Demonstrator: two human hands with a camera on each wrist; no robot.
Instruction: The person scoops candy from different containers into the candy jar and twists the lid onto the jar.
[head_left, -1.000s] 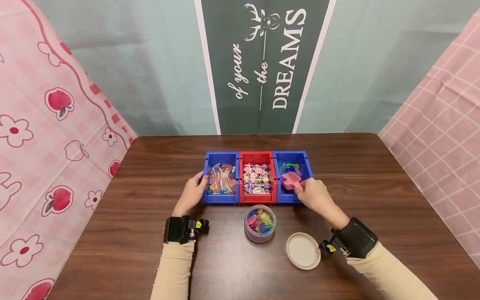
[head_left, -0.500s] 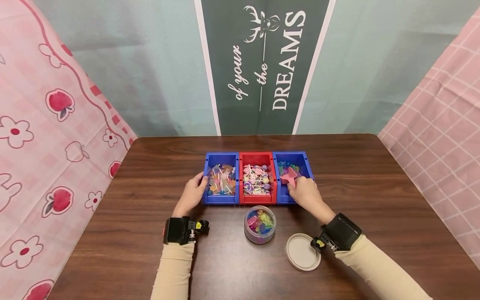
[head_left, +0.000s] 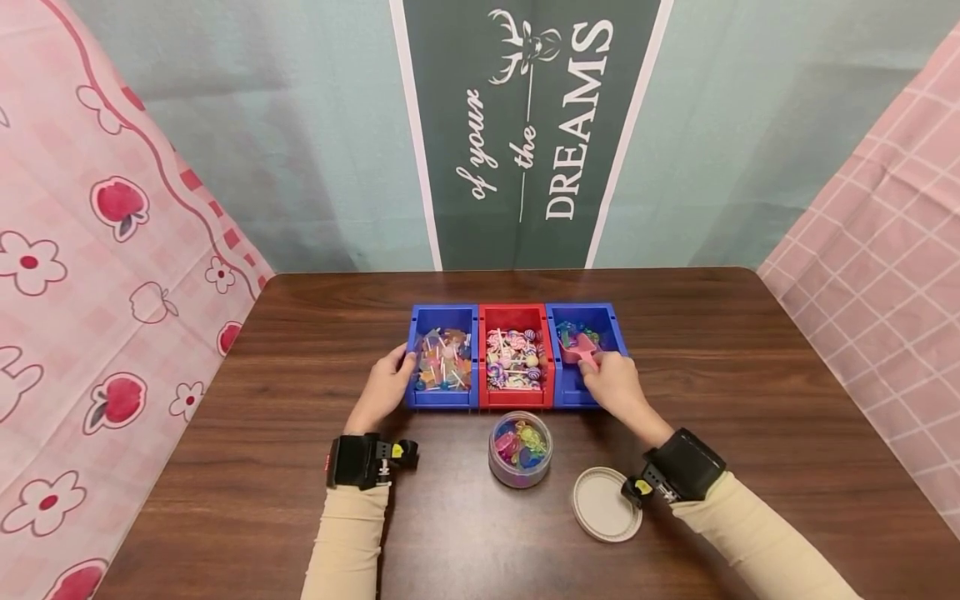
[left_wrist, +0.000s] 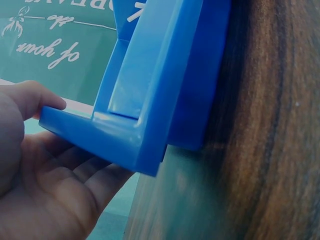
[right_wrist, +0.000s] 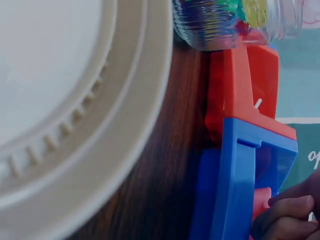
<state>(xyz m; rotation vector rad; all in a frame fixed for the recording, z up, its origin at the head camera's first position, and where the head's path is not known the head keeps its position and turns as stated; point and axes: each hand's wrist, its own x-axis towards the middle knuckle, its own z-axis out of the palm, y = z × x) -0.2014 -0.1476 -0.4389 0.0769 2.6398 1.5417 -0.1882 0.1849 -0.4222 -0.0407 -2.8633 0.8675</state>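
My right hand (head_left: pixel 617 386) grips the handle of a small pink scoop (head_left: pixel 578 347), its head down among colourful translucent pieces in the right blue bin (head_left: pixel 573 312). In the right wrist view, curled fingers (right_wrist: pixel 289 210) show beside the pink handle at that bin's front. My left hand (head_left: pixel 384 388) holds the outer side wall of the left blue bin (head_left: pixel 442 317). The left wrist view has the thumb (left_wrist: pixel 42 97) at the wall's edge and the other fingers along its outside. Lollipop-like pieces (head_left: pixel 444 354) lie in this bin.
A red bin (head_left: pixel 516 315) with small swirled lollipops stands between the blue ones. In front is an uncapped clear jar (head_left: pixel 520 475) of colourful translucent pieces. A round white lid (head_left: pixel 606 504) lies right of it on the brown table (head_left: pixel 465 533), partly under the right wrist camera.
My right hand has moved left and inward with the scoop, whose head has gone from above the bin's front to deeper among the pieces. The left hand stays put.
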